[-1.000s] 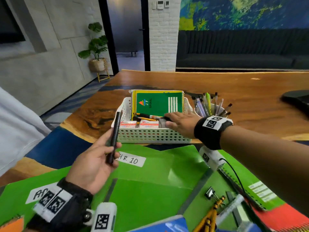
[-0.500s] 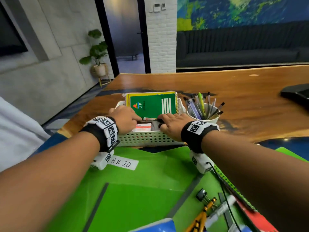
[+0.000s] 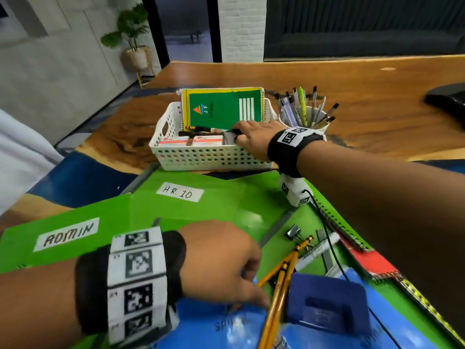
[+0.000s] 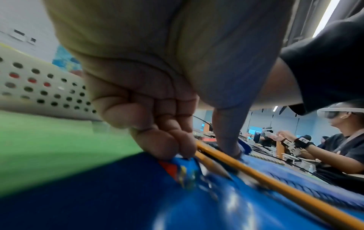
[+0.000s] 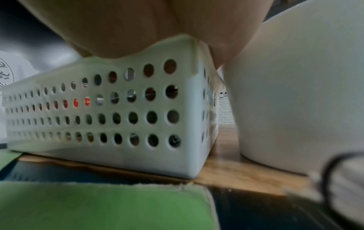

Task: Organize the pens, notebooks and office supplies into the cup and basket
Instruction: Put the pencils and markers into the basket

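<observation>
A white perforated basket (image 3: 206, 157) (image 5: 118, 109) holds an upright green notebook (image 3: 224, 109), small red-and-white boxes (image 3: 191, 141) and some pens (image 3: 201, 131). My right hand (image 3: 251, 138) lies over the basket's right rim, thumb and forefinger pinching the end of a black pen inside. In the right wrist view the basket rim hides the fingers. A white cup (image 3: 305, 117) (image 5: 295, 93) full of pens stands to the basket's right. My left hand (image 3: 226, 268) (image 4: 208, 146) is down on a blue spiral notebook (image 3: 214, 326). Its fingers (image 4: 173, 140) and thumb pinch yellow pencils (image 3: 279, 285) (image 4: 256, 174) lying there.
Green folders labelled "H.R. 10" (image 3: 180, 192) and "ADMIN" (image 3: 66, 234) cover the near table. A blue hole punch (image 3: 327, 303), a binder clip (image 3: 293, 231), a white marker (image 3: 317, 250) and a red spiral notebook (image 3: 372, 263) lie at the right. Other people sit beyond (image 4: 338, 140).
My left hand has left the basket, without the black pen it carried there, and come back near me onto the yellow pencils. The right hand has stayed in the basket.
</observation>
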`<action>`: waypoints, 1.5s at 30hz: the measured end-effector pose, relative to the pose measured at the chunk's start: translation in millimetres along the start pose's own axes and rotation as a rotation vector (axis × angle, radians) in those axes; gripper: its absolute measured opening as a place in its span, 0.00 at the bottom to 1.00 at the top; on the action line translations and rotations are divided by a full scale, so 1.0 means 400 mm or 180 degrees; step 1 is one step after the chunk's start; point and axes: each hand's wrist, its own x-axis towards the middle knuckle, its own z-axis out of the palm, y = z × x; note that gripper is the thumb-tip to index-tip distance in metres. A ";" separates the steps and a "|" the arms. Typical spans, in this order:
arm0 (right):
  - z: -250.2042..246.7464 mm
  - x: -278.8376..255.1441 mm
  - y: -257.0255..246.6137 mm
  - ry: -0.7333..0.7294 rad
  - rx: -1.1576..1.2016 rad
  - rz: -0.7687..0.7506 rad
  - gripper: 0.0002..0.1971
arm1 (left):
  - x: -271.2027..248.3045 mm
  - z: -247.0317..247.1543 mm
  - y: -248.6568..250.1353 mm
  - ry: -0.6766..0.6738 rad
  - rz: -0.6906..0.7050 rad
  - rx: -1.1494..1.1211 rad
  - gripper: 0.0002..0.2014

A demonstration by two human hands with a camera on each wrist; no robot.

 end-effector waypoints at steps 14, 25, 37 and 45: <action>-0.008 -0.016 -0.009 0.0018 0.0002 0.0024 0.28 | 0.012 0.037 0.079 -0.0027 -0.0388 0.0395 0.15; -0.010 -0.019 -0.004 0.0012 0.0000 -0.0054 0.27 | -0.013 -0.131 -0.289 -0.0046 -0.0739 -0.1606 0.12; -0.003 -0.014 -0.004 0.0124 -0.0007 -0.0101 0.26 | 0.152 -0.404 -0.569 0.1229 -0.0777 -0.1263 0.05; 0.000 -0.016 -0.003 0.0216 -0.0070 -0.0136 0.27 | 0.260 -0.412 -0.595 0.1824 -0.1143 -0.0777 0.06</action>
